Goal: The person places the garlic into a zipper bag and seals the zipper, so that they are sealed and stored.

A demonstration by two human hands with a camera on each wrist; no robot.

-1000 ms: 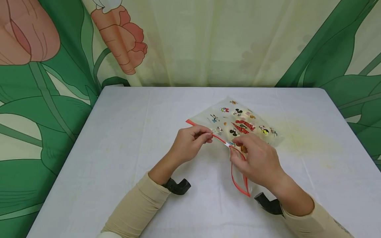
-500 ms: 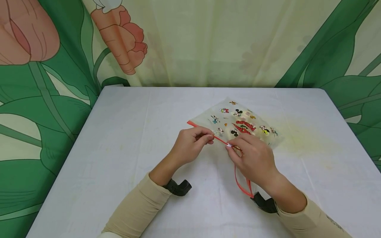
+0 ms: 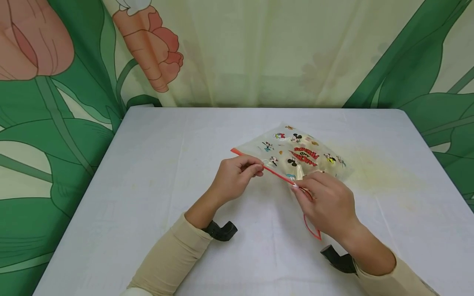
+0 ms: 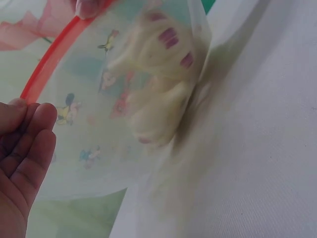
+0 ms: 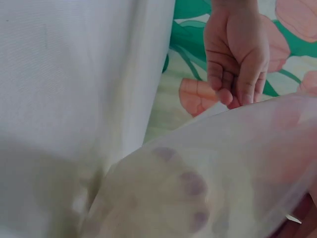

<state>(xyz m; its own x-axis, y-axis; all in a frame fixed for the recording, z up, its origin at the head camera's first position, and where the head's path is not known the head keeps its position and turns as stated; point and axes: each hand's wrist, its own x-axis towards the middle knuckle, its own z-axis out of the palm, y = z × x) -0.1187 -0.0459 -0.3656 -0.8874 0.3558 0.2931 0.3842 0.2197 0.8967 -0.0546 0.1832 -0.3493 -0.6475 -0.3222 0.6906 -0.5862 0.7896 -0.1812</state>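
A translucent zip bag (image 3: pixel 285 148), printed with cartoon figures and red lettering, is held slanting above the table. Along its mouth runs a red zip strip (image 3: pixel 275 174) with a small white slider (image 3: pixel 294 185). My left hand (image 3: pixel 237 179) pinches the strip near its left end between thumb and fingers. At the slider, my right hand (image 3: pixel 329 201) pinches with thumb and forefinger. Inside the bag, the left wrist view shows cream-coloured soft-looking lumps (image 4: pixel 163 54) with purple patches; their kind is unclear. In the right wrist view, the bag hides most of my right hand.
A white cloth covers the table (image 3: pixel 177 164). Behind it hangs a curtain (image 3: pixel 259 53) with large leaf and tulip prints. A black wrist camera (image 3: pixel 222 231) sits under the left wrist, another black camera (image 3: pixel 338 259) under the right.
My right hand has closed on the white slider and moved right along the red strip with it. The loose red loop below has become smaller. The left hand has stayed nearly still.
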